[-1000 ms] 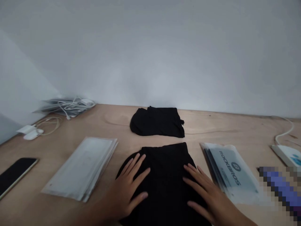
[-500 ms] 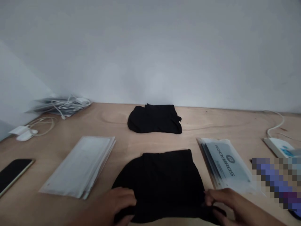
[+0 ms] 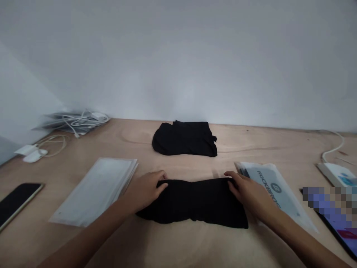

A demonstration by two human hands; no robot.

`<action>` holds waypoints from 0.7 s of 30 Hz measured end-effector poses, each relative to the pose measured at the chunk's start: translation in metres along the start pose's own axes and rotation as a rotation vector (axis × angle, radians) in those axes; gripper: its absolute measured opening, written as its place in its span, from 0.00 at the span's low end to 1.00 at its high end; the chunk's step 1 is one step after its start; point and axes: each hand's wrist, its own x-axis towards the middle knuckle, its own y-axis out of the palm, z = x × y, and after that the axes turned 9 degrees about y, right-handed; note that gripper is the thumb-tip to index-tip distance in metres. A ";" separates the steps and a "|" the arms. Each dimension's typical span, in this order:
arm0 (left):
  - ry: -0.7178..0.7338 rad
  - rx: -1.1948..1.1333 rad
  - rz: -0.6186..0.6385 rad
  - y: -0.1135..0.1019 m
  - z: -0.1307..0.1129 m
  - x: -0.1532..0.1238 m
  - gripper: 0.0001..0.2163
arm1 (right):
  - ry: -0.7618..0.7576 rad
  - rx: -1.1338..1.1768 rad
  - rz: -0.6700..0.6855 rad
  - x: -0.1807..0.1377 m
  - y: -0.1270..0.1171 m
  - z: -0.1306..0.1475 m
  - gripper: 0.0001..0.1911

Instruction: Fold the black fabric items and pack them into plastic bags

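A black cloth (image 3: pixel 192 203), folded into a wide, low strip, lies on the wooden table in front of me. My left hand (image 3: pixel 149 188) grips its far left corner, thumb on the near side and fingers past the edge. At the far right corner my right hand (image 3: pixel 248 190) has the fabric loosely between thumb and fingers, the index finger stretched beyond the edge. Farther back, near the wall, a second folded black cloth (image 3: pixel 185 138) lies flat, a small tab sticking out on its right.
Frosted plastic bags (image 3: pixel 92 190) lie to the left, a phone (image 3: pixel 18 203) beyond them. On the right are ROCKBROS-printed bags (image 3: pixel 267 182), a white box (image 3: pixel 337 175) with a cable, and a partly blurred device (image 3: pixel 334 230). Chargers and cables (image 3: pixel 33 152) sit at the back left.
Both hands have moved away from me, carrying the near edge of the black cloth up over its far part. The cloth is now a narrower strip.
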 end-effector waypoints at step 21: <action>0.296 0.365 -0.138 0.077 -0.040 -0.041 0.26 | -0.397 0.044 -0.102 -0.050 0.067 0.083 0.27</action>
